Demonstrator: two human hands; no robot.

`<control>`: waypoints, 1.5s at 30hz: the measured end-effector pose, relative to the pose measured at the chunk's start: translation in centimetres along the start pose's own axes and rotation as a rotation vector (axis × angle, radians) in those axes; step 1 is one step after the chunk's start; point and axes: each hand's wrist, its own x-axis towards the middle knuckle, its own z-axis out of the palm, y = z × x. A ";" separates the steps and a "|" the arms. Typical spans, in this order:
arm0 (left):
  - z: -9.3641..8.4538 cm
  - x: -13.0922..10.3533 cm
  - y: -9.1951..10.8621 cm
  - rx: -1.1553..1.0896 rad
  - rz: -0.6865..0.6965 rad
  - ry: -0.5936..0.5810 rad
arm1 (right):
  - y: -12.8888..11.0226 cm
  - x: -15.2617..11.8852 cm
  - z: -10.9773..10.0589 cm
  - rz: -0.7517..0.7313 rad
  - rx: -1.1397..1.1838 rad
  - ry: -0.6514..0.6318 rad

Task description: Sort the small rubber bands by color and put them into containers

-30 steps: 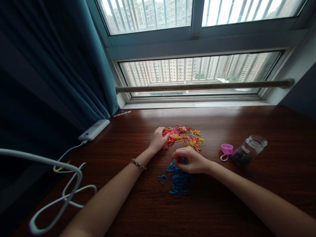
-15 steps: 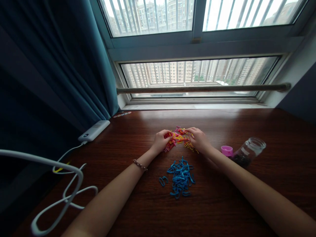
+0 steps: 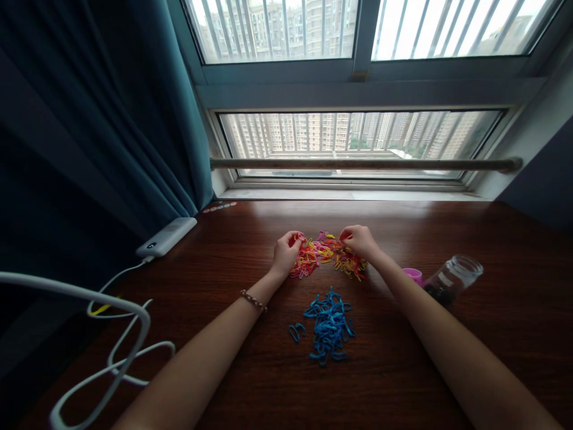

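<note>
A spread heap of small pink, red, yellow and orange rubber bands [image 3: 327, 252] lies on the table between my hands. At its left end, my left hand [image 3: 286, 252] has thumb and fingers pinched on a few pink and yellow rubber bands [image 3: 299, 238]. My right hand [image 3: 358, 240] is closed in a pinch at the heap's right upper edge; what its fingertips hold is too small to make out. Nearer to me, between my forearms, sits a separate pile of blue rubber bands [image 3: 330, 327], with a couple of loose blue bands [image 3: 296, 331] just left of it.
Beyond my right forearm, a clear glass jar [image 3: 456, 276] with dark contents lies tilted beside a pink cap [image 3: 412, 275], partly hidden by the arm. A white power bank [image 3: 166, 236] and its white cable [image 3: 145, 334] occupy the left. A window with a rail [image 3: 367, 165] stands behind the table [image 3: 250, 388].
My hands have shifted slightly away from the heap's middle, which shows more of it. The multicoloured bands now spread wider, mostly on the right. The blue bands keep their arrangement.
</note>
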 end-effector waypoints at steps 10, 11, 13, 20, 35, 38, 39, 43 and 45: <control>0.0 -0.4 0.9 0.116 0.048 -0.032 | 0.2 -0.1 -4.0 0.098 0.132 -0.024; 0.0 -0.5 1.0 0.127 0.055 -0.037 | 0.3 -0.1 -4.2 0.094 0.133 -0.019; -0.1 -0.5 1.1 0.146 0.069 -0.049 | 0.5 0.0 -4.4 0.100 0.150 -0.018; -0.1 -0.5 1.1 0.205 0.076 -0.053 | 1.5 0.1 -3.6 0.033 0.043 -0.069; -1.2 0.6 1.8 0.272 0.033 -0.136 | 1.5 -0.2 -2.1 -0.082 -0.159 -0.136; -1.8 0.9 2.6 0.348 -0.010 -0.254 | 1.4 -0.2 -2.8 -0.062 -0.055 -0.115; -2.1 1.1 2.9 0.399 -0.001 -0.287 | 1.3 -0.2 -3.1 -0.054 -0.025 -0.126; -3.4 1.4 3.8 0.669 0.120 -0.360 | 0.6 -0.5 -4.0 -0.025 0.011 -0.159; -4.0 1.4 4.0 0.756 0.156 -0.451 | 0.1 -0.6 -4.6 0.004 0.047 -0.166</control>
